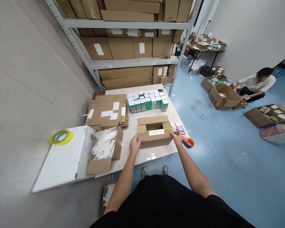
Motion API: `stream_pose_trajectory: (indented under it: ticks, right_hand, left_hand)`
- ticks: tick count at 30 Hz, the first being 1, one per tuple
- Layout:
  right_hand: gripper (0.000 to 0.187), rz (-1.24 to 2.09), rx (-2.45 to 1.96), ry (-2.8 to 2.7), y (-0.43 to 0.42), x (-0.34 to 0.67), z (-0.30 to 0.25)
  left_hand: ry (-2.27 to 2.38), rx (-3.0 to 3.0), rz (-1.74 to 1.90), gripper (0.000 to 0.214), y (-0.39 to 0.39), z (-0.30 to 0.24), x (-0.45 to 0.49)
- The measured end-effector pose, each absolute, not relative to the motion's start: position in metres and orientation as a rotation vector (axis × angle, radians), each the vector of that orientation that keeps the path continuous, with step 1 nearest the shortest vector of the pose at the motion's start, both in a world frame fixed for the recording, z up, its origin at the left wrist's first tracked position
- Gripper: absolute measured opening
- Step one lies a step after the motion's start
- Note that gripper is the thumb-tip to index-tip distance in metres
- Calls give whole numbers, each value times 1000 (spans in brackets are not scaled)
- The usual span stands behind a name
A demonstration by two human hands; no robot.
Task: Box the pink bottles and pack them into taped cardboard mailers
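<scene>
In the head view a small cardboard box (156, 143) stands on the table before me, its top flaps raised around a dark opening. Tape and a white label run along its near flap. My left hand (135, 145) pinches the left corner of that flap, thumb to the front. At the right corner, my right hand (177, 138) grips the flap's edge in the same way. A tape dispenser (188, 142) with a red and blue body lies at the table's right edge, close to my right hand. Beyond it rests a phone (180, 128).
Several green-and-white product boxes (146, 104) stand in rows behind. Flattened cartons (106, 109) are stacked at left, near an open box of white packing scraps (116, 148). A yellow tape roll (61, 136) lies on a white block (61, 161). Shelving (133, 62) backs the table; another person (257, 83) crouches at right.
</scene>
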State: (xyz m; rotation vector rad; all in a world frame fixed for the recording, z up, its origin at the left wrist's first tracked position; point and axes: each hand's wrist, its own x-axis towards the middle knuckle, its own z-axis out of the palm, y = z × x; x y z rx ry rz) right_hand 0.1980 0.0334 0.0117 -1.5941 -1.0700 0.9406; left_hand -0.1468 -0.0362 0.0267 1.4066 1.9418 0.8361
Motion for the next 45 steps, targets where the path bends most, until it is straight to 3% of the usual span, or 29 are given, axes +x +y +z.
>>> stream_pose_trajectory:
  ticks: [5, 9, 16, 22, 25, 32, 38, 45]
  right_hand:
    - [99, 831, -1801, -1090, 35, 201, -4]
    - [100, 863, -1804, -1169, 34, 209, -8]
    - [94, 882, -1861, -1176, 37, 205, -5]
    - [91, 887, -1887, -1167, 39, 201, -9]
    - [87, 880, -1858, -1184, 39, 200, -11]
    - [83, 931, -1845, -1298, 42, 202, -5]
    - [72, 828, -1674, -1468, 49, 221, -8]
    - [61, 693, -1911, -1406, 61, 324, -38]
  left_hand:
    - [2075, 1275, 912, 97, -37, 14, -140]
    - [1992, 1337, 796, 112, -5, 24, -155]
    - [1693, 944, 1082, 76, 84, 49, -157]
    - [1743, 795, 1251, 57, 92, 45, -161]
    - [1789, 1051, 1203, 53, 78, 35, -159]
    - [2144, 1084, 863, 74, 59, 22, -150]
    - [2270, 1053, 657, 42, 67, 25, -143]
    - [2437, 1125, 336, 42, 68, 33, -139]
